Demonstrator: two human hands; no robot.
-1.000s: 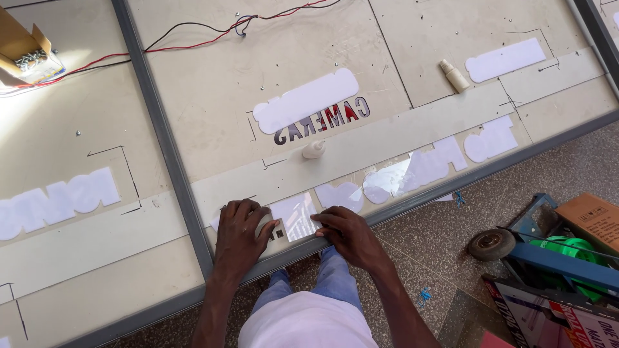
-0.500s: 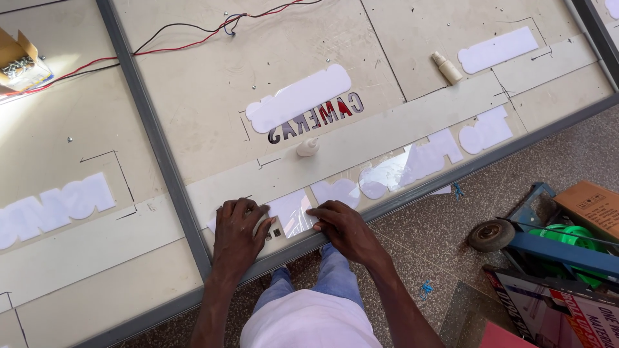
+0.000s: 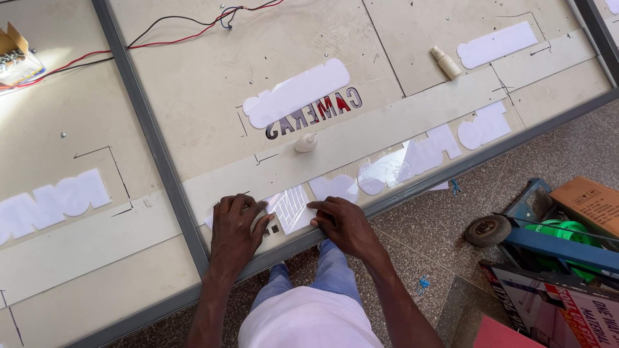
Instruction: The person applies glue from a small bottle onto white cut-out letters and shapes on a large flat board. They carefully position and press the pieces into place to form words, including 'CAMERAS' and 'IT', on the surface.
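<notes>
Left hand (image 3: 235,225) flat, pinning white plastic piece (image 3: 291,207) onto panel (image 3: 193,96); right hand (image 3: 345,224) at 3 o'clock, fingertips pressing edge flush, nothing gripped.

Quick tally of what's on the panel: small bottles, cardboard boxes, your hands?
Small bottles: 2, white bottle and beige bottle
Open cardboard box: 1
Hands: 2, left hand and right hand
Total: 5
</notes>
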